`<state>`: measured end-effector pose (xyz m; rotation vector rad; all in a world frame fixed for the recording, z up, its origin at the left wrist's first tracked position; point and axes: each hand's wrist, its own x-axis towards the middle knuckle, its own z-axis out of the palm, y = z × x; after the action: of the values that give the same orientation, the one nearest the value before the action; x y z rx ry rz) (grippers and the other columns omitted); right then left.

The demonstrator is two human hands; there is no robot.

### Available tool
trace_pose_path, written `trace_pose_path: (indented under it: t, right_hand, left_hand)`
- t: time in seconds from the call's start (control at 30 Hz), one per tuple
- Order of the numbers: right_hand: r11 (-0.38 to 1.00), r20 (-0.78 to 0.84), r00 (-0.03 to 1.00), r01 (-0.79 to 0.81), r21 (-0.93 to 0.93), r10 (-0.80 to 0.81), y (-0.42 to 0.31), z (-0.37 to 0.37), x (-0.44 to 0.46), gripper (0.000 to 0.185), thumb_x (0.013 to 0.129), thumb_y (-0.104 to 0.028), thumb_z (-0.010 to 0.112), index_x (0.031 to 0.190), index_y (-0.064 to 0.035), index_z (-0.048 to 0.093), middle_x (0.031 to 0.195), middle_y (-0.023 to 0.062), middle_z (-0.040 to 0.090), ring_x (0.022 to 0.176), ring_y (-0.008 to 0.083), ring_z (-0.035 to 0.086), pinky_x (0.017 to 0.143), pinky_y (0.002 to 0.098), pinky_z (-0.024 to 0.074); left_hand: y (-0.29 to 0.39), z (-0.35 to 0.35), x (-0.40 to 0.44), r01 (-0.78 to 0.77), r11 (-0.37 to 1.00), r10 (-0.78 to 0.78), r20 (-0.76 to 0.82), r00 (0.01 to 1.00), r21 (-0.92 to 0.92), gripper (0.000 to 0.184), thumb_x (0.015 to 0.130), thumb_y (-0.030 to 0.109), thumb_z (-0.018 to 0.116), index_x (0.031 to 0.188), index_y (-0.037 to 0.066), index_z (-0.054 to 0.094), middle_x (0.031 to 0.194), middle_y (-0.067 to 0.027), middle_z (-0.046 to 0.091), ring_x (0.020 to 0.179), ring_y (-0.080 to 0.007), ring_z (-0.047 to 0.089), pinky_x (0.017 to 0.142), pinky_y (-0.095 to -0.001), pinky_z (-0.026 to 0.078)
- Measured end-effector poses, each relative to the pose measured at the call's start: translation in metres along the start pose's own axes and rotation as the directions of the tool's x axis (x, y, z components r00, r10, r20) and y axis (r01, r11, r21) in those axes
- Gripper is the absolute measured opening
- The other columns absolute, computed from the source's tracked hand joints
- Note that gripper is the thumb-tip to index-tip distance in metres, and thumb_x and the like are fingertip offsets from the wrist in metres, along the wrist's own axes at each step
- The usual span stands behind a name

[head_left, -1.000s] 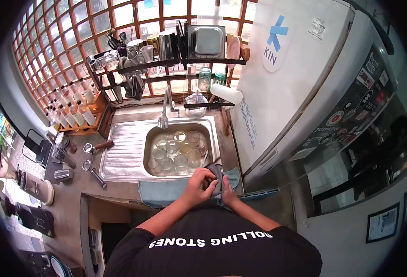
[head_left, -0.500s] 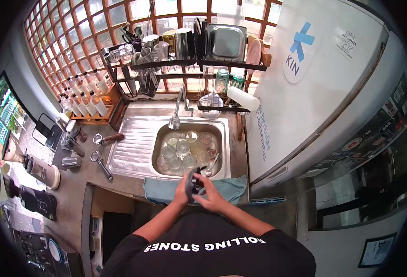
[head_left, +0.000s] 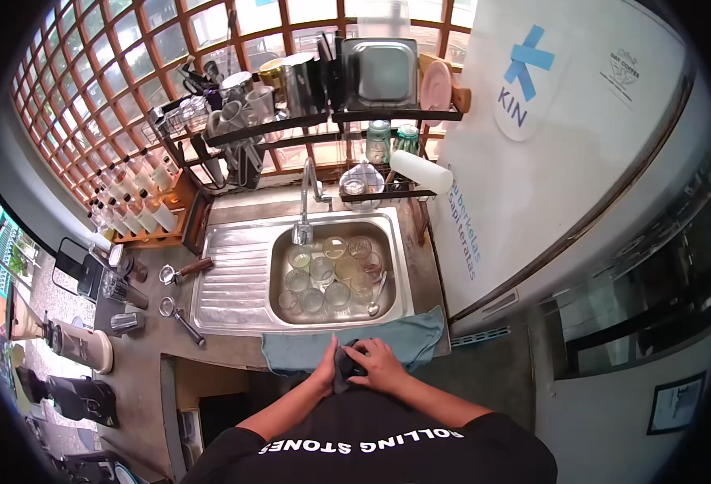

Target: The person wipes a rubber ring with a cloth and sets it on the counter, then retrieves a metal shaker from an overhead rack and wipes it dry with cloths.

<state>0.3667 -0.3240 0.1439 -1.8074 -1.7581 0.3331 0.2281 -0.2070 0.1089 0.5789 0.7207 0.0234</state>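
Observation:
In front of my body, just short of the sink's front edge, my left hand (head_left: pixel 323 373) is closed round a dark grey cloth (head_left: pixel 343 373). The fingers of my right hand (head_left: pixel 380 368) curl onto the same cloth from the other side. Something black shows between the hands within the cloth; its kind is hidden. Beyond them lies a blue-green towel (head_left: pixel 408 339) along the counter edge. The steel sink (head_left: pixel 341 321) holds several glasses (head_left: pixel 321 270) and a spoon (head_left: pixel 376 305) at its right side.
A tap (head_left: pixel 305 206) rises behind the basin. Two portafilters (head_left: pixel 180 319) lie left of the drainboard (head_left: pixel 228 278). Racks of kitchenware (head_left: pixel 291 125) stand along the window. Bottles (head_left: pixel 134 211) fill a wooden stand at left. A white fridge (head_left: pixel 492 185) borders the right side.
My hands have come down and closer to my body with the cloth. The black thing, plainer before, is now mostly covered. The camera view has shifted a little.

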Motion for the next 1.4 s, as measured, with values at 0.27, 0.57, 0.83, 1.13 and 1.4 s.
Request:
trace_pose_path:
  t: [0.27, 0.57, 0.83, 1.13, 1.4]
  right_hand:
    - [0.977, -0.207, 0.977, -0.01, 0.211, 0.055, -0.05, 0.04, 0.049, 0.069, 0.062, -0.038, 0.085, 0.121, -0.0119, 0.06, 0.112, 0.0079, 0.061, 0.109, 0.0311, 0.053, 0.093, 0.0424, 0.0414]
    - [0.991, -0.343, 0.935, 0.049, -0.127, -0.09, -0.149, 0.106, 0.133, 0.073, 0.065, -0.042, 0.085, 0.126, -0.0107, 0.058, 0.121, 0.008, 0.061, 0.115, 0.0327, 0.05, 0.099, 0.0444, 0.036]
    - [0.999, -0.284, 0.958, 0.018, -0.035, -0.027, -0.192, 0.143, 0.142, 0.078, 0.063, -0.031, 0.087, 0.131, -0.0103, 0.055, 0.13, 0.0049, 0.059, 0.118, 0.0331, 0.05, 0.1, 0.0451, 0.0373]
    - [0.995, -0.172, 0.985, -0.006, 0.097, 0.023, -0.232, 0.125, 0.104, 0.079, 0.062, -0.018, 0.083, 0.136, -0.0123, 0.053, 0.135, 0.0031, 0.058, 0.12, 0.0296, 0.053, 0.101, 0.0426, 0.0403]
    - [0.995, -0.232, 0.968, -0.096, -0.004, 0.092, -0.25, 0.141, 0.085, 0.072, 0.065, -0.021, 0.083, 0.131, -0.011, 0.057, 0.126, 0.0027, 0.062, 0.108, 0.0261, 0.057, 0.098, 0.0407, 0.0419]
  left_hand:
    - [0.041, -0.058, -0.043, -0.11, 0.981, 0.137, 0.178, 0.974, -0.157, 0.092, 0.09, 0.078, 0.021, 0.135, 0.004, 0.05, 0.126, -0.0132, 0.062, 0.114, -0.0268, 0.061, 0.1, -0.0418, 0.049]
    - [0.087, -0.166, -0.115, -0.272, 0.906, 0.326, 0.126, 0.937, -0.324, 0.081, 0.096, 0.068, 0.019, 0.139, 0.005, 0.047, 0.134, -0.0142, 0.057, 0.123, -0.0304, 0.055, 0.107, -0.0444, 0.042]
    - [0.101, -0.234, -0.15, -0.083, 0.927, 0.217, 0.342, 0.914, -0.367, 0.056, 0.099, 0.038, 0.032, 0.141, 0.003, 0.045, 0.133, -0.0137, 0.057, 0.12, -0.0284, 0.057, 0.102, -0.0413, 0.045]
    - [0.086, -0.257, -0.133, 0.04, 0.984, -0.12, 0.474, 0.872, 0.176, 0.035, 0.094, 0.017, 0.061, 0.127, 0.005, 0.055, 0.112, -0.004, 0.065, 0.095, -0.0138, 0.065, 0.08, -0.028, 0.053]
    - [0.077, -0.246, -0.126, -0.382, 0.784, 0.145, 0.454, 0.879, 0.489, 0.017, 0.088, 0.011, 0.066, 0.103, 0.002, 0.068, 0.094, 0.0002, 0.069, 0.084, -0.0057, 0.06, 0.074, -0.0239, 0.05]
